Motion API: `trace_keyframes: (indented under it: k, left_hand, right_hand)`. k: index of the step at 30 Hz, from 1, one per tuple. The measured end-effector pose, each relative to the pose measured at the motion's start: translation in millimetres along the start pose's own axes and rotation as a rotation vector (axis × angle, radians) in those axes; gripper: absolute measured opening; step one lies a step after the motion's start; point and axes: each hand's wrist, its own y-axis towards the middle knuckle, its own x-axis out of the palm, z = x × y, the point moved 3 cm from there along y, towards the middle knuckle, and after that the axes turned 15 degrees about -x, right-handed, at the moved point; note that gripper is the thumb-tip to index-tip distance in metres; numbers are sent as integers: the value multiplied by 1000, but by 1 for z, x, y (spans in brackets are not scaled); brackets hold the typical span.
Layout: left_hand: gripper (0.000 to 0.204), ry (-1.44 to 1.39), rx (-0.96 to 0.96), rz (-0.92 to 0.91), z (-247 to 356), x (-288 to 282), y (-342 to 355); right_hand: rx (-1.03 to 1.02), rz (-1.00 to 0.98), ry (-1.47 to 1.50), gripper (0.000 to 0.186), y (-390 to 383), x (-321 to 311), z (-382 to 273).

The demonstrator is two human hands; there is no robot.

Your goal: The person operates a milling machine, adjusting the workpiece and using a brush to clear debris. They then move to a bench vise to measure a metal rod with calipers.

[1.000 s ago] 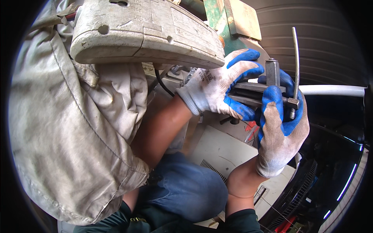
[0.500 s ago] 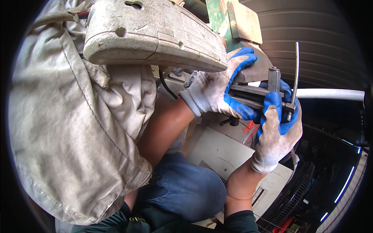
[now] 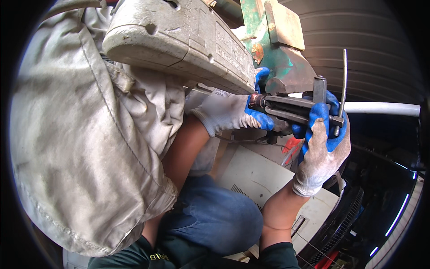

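Observation:
My right hand (image 3: 320, 143), in a blue-and-white work glove, is closed around a dark metal puller (image 3: 295, 107) with two long parallel arms. A thin steel crossbar (image 3: 344, 85) passes through the screw head at its right end. At the puller's left end sits a round part with a copper-coloured band (image 3: 257, 101). My left hand (image 3: 226, 110), gloved alike, is curved around that part, thumb below and fingers above. Its upper fingers are partly hidden behind a dirty white moulded casing (image 3: 179, 49).
A green machine body (image 3: 286, 67) with worn paint stands just beyond the puller. Below lies a pale vented panel (image 3: 251, 170). A white pipe (image 3: 380, 108) runs to the right. Heavy grey-beige cloth (image 3: 80, 148) fills the left, over my left arm.
My left hand has slid left off the puller's arms, and the copper-coloured round part now shows. My right hand keeps its hold with little movement. The white casing has shifted slightly in view.

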Motion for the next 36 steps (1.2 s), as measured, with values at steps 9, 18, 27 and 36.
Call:
trace_keyframes:
  k: [9,18,27,36]
  left_hand:
    - [96,365,-59,78,4,-8,-1]
    - [102,431,-86,69,0,-4,-5]
    - [100,307,30,77,-3,-5,2]
    - [80,163,-149,66,7,-4,0]
  right_hand:
    - [-13,-43,-14,39,0,-4,0]
    - [18,57,-34,34,-5,-2,-1]
    - [48,-69,-75,34,-2,-4,-6]
    - [91,-71,-3,42,7,-16,-11]
